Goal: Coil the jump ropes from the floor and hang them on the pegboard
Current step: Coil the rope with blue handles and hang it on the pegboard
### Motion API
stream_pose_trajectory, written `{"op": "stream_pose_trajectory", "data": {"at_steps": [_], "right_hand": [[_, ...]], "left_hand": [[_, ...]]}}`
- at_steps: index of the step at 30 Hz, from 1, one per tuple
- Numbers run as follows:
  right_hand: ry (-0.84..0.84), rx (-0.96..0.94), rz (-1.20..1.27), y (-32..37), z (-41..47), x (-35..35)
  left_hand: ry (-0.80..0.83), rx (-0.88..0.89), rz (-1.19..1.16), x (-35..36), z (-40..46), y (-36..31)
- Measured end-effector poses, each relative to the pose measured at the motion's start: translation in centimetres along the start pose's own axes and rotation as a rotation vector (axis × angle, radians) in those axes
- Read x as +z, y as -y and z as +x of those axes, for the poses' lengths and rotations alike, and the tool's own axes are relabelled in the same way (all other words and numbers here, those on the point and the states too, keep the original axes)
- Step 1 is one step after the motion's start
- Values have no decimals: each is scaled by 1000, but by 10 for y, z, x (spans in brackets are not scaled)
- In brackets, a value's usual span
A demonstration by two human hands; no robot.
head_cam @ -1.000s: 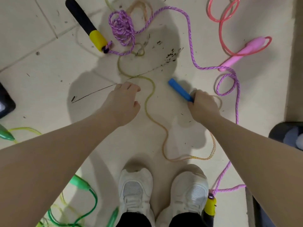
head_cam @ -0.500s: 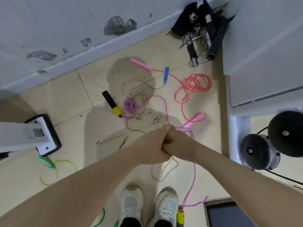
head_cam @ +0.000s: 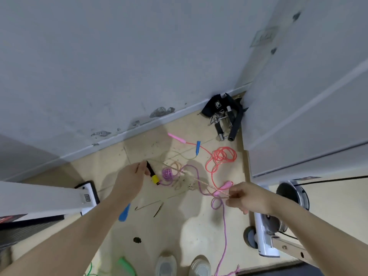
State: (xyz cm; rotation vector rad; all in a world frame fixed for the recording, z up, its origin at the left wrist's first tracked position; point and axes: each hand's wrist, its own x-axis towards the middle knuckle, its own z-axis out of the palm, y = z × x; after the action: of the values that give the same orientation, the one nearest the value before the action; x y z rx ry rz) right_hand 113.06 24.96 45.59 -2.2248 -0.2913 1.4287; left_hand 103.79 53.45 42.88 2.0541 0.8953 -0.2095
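Observation:
A thin yellowish jump rope [head_cam: 199, 180] is stretched taut in the air between my two hands. My left hand [head_cam: 130, 177] grips one part of it and my right hand [head_cam: 246, 197] pinches another. One blue handle [head_cam: 124, 212] of this rope shows below my left wrist; the other blue handle [head_cam: 198, 147] lies on the floor near the wall. The rest of the yellowish rope lies looped on the tiles. A purple rope [head_cam: 224, 226] with a black-and-yellow handle [head_cam: 153, 174] and a pink rope [head_cam: 223, 156] lie tangled beneath. No pegboard is in view.
A green rope handle [head_cam: 126, 263] lies at the bottom left by my shoes [head_cam: 183, 265]. Black strap gear [head_cam: 225, 116] fills the wall corner. A white machine base [head_cam: 87, 194] stands on the left, wheeled equipment [head_cam: 264, 242] on the right.
I have stood up from the floor, so the view has risen. My hands met at the middle, then drew apart, pulling the yellowish rope taut. The blue handle went from my right hand's grip to below my left wrist.

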Motion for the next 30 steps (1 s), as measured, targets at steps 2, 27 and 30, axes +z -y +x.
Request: {"op": "stream_pose_trajectory", "data": {"at_steps": [2, 27, 30], "right_hand": [[-12, -2, 91, 17, -24, -3], [-83, -703, 869, 223, -237, -84], [-59, -680, 899, 217, -233, -87]], "left_hand": [[-43, -194, -276, -23, -6, -3], [569, -46, -1001, -198, -105, -176], [483, -90, -1155, -190, -100, -179]]}}
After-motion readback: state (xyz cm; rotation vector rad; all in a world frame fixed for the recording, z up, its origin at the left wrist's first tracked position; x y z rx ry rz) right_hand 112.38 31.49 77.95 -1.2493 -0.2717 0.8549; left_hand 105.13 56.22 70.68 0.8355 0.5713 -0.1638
